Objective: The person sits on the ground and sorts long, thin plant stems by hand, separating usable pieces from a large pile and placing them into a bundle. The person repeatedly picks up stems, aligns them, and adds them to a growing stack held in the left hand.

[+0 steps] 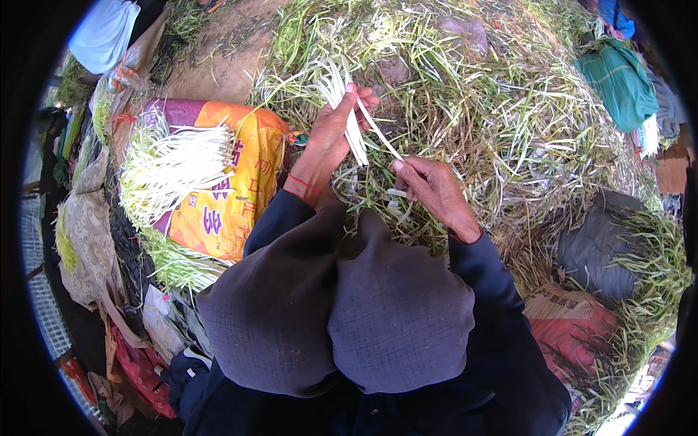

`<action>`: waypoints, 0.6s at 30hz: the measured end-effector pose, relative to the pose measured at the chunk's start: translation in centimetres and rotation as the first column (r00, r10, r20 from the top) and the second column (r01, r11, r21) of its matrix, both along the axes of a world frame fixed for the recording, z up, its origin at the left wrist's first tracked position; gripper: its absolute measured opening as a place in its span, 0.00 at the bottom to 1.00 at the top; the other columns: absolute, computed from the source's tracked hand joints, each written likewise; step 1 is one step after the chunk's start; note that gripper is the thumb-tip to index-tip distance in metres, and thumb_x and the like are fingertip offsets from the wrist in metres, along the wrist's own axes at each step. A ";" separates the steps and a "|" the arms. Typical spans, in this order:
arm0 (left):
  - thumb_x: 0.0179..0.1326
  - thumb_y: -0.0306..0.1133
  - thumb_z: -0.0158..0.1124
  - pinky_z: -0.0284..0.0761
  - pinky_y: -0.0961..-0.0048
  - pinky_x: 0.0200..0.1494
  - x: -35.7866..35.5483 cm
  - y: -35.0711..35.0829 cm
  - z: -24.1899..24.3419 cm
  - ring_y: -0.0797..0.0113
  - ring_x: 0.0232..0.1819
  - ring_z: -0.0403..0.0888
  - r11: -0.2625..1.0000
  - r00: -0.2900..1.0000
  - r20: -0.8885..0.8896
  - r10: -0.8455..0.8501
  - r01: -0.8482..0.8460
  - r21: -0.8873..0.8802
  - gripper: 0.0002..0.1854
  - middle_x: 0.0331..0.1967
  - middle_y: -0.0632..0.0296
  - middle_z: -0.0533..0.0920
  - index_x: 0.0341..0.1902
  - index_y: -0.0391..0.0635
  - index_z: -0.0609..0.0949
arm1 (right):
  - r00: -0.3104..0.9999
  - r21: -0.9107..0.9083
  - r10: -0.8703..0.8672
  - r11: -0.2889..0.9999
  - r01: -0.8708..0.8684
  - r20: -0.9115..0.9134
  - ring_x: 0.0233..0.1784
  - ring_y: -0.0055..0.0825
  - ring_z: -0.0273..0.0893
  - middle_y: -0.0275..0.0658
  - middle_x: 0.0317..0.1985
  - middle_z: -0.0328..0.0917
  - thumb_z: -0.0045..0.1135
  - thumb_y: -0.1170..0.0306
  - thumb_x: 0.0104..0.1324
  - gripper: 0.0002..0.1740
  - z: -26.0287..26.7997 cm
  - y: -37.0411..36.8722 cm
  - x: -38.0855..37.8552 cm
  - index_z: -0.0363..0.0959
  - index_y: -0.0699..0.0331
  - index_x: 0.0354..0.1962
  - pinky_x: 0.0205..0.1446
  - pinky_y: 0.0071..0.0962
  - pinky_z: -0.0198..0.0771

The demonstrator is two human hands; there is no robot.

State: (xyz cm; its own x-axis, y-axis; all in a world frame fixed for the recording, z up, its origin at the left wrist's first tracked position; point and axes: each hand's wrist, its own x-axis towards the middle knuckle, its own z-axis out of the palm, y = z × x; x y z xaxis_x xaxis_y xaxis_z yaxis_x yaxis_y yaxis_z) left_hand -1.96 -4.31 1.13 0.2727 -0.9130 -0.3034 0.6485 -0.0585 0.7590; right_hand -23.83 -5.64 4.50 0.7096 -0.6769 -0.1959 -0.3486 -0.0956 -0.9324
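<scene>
My left hand grips a small bunch of pale stalks, which look like blanched garlic chives; their white ends point down past my palm. One stalk slants away from the bunch, and my right hand pinches its lower end between thumb and fingers. Beside my left forearm, a yellow and purple printed sack carries a large pile of similar white stalks, their cut ends lined up toward the right. Below both hands lie loose green and white trimmings.
Leaf litter covers the ground ahead. To the right sit a black plastic bundle and a red and tan sack. More green stalks lie under the yellow sack's edge. Other people's clothed legs show at the upper left.
</scene>
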 end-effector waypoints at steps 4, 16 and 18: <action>0.70 0.50 0.53 0.78 0.73 0.48 0.0 0.2 0.6 0.70 0.47 0.79 0.996 0.990 -0.124 -0.061 0.052 -0.072 0.26 0.50 0.58 0.81 0.59 0.41 0.73 | 0.992 -0.112 -0.077 0.990 0.088 0.097 0.23 0.16 0.69 0.34 0.25 0.75 0.49 0.65 0.74 0.16 -0.7 0.7 1.0 0.78 0.70 0.38 0.28 0.19 0.67; 0.71 0.51 0.50 0.77 0.70 0.46 -1.2 0.8 0.9 0.68 0.43 0.77 0.993 0.983 -0.165 -0.086 0.071 -0.097 0.28 0.48 0.58 0.79 0.60 0.39 0.70 | 0.992 -0.472 -0.055 0.876 0.104 0.117 0.25 0.48 0.72 0.50 0.24 0.72 0.54 0.68 0.68 0.11 -1.4 0.6 4.5 0.71 0.69 0.31 0.29 0.40 0.66; 0.72 0.49 0.51 0.79 0.70 0.40 -1.2 0.7 0.5 0.70 0.36 0.78 0.995 0.976 -0.212 -0.053 0.032 -0.099 0.25 0.41 0.58 0.81 0.56 0.37 0.73 | 0.997 -0.561 -0.025 0.825 0.062 0.073 0.27 0.50 0.75 0.50 0.25 0.74 0.54 0.68 0.67 0.10 -1.5 0.7 4.5 0.71 0.68 0.32 0.29 0.43 0.68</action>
State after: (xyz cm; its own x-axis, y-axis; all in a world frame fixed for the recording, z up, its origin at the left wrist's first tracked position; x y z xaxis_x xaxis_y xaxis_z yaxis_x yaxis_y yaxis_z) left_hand -3.13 -3.58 1.59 0.1714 -0.9496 -0.2624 0.7947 -0.0242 0.6066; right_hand -19.37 -4.98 3.03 0.6747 -0.6867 0.2707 -0.3100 -0.5964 -0.7405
